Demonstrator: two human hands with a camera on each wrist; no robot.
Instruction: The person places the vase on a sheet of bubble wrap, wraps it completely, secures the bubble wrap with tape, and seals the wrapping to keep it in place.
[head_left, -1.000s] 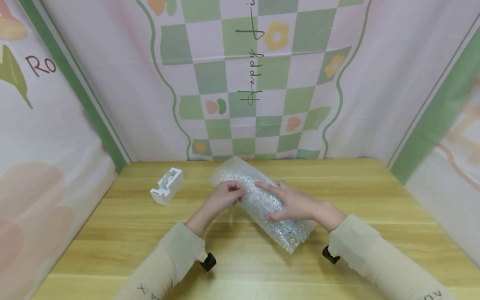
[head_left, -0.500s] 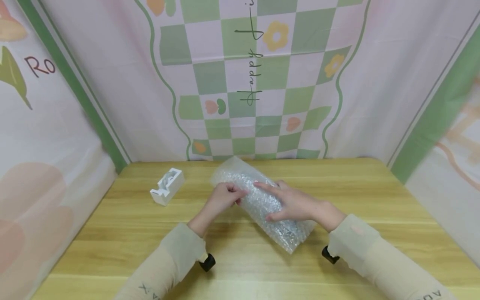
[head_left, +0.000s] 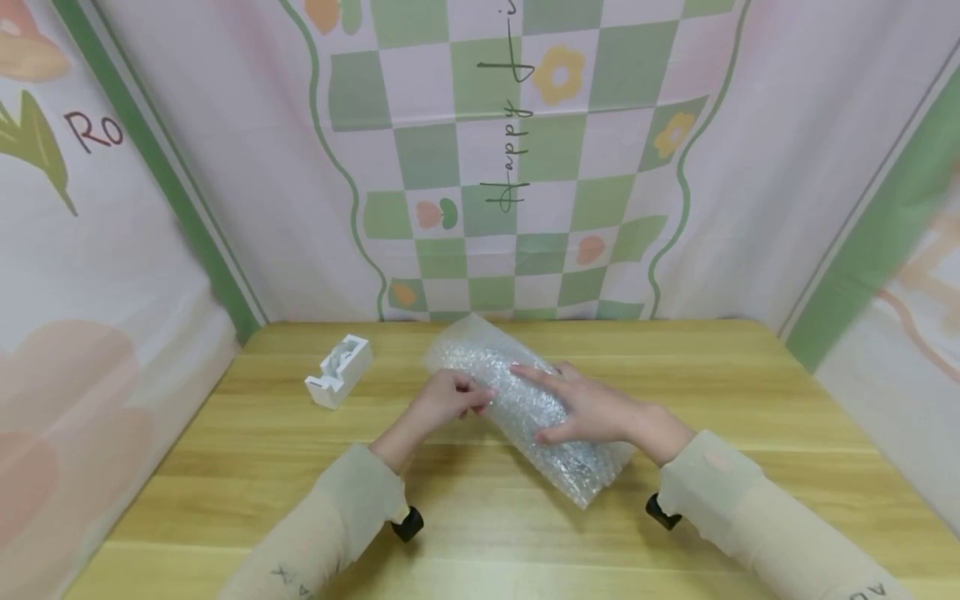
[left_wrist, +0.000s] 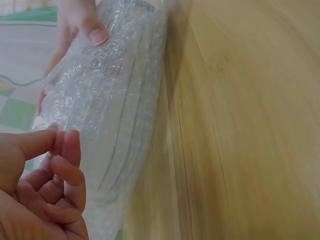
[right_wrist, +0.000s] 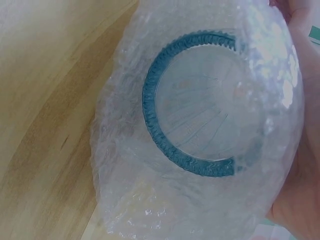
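A roll of bubble wrap [head_left: 517, 408] lies slantwise on the table. Inside it, the right wrist view shows a clear, ribbed, glass-like vessel [right_wrist: 200, 110] with a teal rim. My right hand [head_left: 596, 408] grips the roll from above, thumb on the near side and fingers reaching over the far side. At the roll's left side, my left hand [head_left: 450, 396] pinches with thumb and fingertips what looks like a thin bit of clear tape against the wrap; it is hard to make out. Its other fingers [left_wrist: 67, 175] are curled.
A white tape dispenser [head_left: 339, 372] stands at the back left of the wooden table [head_left: 480, 550]. Printed cloth [head_left: 555, 150] hangs behind the table's back edge and along both sides.
The left fingertips have shifted slightly down along the wrap's near edge. The right hand and the roll have stayed put; the head view has shifted a little.
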